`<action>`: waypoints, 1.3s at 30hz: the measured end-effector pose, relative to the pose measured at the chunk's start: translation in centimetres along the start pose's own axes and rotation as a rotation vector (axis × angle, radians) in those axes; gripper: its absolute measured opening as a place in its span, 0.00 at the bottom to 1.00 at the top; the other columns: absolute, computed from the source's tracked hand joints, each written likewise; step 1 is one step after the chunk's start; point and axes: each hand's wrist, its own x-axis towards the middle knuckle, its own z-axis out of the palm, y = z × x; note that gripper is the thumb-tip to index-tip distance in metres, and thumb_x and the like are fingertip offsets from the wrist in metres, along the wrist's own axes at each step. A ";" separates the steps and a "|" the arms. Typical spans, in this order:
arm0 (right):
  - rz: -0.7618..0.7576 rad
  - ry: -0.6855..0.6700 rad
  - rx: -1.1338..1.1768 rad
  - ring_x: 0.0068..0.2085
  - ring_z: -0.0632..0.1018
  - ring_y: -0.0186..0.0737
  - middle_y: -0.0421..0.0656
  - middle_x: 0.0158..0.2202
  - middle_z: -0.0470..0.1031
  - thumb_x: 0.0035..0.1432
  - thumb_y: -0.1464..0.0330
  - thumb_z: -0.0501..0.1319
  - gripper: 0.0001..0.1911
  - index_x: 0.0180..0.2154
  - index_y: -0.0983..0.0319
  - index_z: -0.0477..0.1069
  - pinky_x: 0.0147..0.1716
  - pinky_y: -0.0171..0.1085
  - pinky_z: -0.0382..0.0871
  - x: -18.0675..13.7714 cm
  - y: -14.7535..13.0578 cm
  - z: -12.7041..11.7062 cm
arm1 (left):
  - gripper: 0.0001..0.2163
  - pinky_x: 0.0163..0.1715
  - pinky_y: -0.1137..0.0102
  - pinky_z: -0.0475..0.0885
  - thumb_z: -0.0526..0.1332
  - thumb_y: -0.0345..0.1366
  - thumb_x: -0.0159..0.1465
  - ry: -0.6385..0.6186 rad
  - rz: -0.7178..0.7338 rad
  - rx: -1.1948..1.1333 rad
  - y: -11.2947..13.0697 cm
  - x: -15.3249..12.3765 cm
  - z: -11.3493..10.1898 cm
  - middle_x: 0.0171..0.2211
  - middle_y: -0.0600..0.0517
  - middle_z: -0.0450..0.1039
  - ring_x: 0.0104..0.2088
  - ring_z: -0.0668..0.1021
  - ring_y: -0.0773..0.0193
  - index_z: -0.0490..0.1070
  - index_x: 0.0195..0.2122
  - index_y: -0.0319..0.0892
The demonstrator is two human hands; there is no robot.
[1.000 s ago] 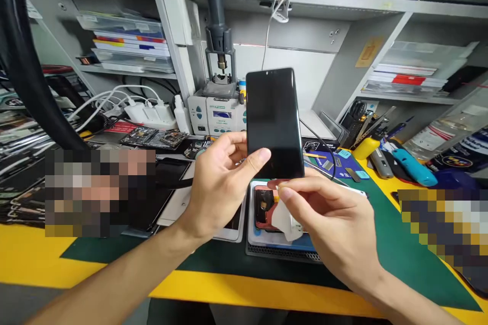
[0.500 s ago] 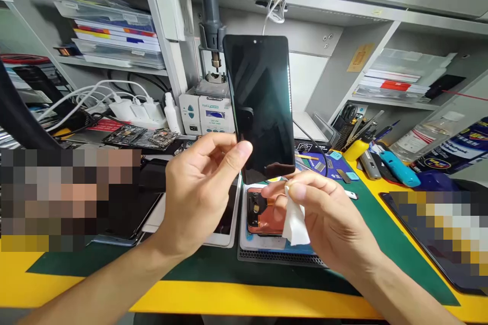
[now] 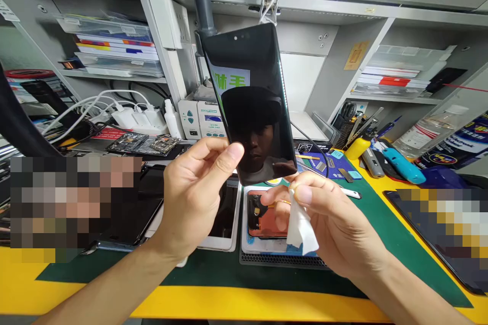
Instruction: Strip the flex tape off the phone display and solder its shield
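My left hand grips the lower left edge of a black smartphone, thumb on its front. The phone is held up above the bench, tilted, its dark glossy screen facing me and showing reflections. Close to the phone's bottom right corner, my right hand pinches a piece of white tissue between thumb and fingers; the tissue hangs down. Whether the right fingertips touch the phone I cannot tell. Below the hands, an opened phone with an orange-red inside lies on a pale tray, partly behind my right fingers.
White tablets and dark phones lie left on the green mat. Circuit boards, a power strip and a soldering station stand behind. Tools, a blue-handled item and a bottle are at right.
The phone has tilted, its top leaning further left, and new reflections show on its screen. The left hand has shifted slightly left; the right hand and tissue moved slightly right.
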 end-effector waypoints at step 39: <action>0.033 -0.054 0.049 0.25 0.78 0.32 0.47 0.34 0.87 0.53 0.65 0.75 0.06 0.29 0.60 0.82 0.33 0.33 0.77 0.1 0.0 0.1 | 0.03 0.36 0.66 0.69 0.71 0.40 0.64 0.014 -0.003 0.041 0.3 -0.2 -0.1 0.31 0.54 0.71 0.34 0.72 0.62 0.80 0.34 0.50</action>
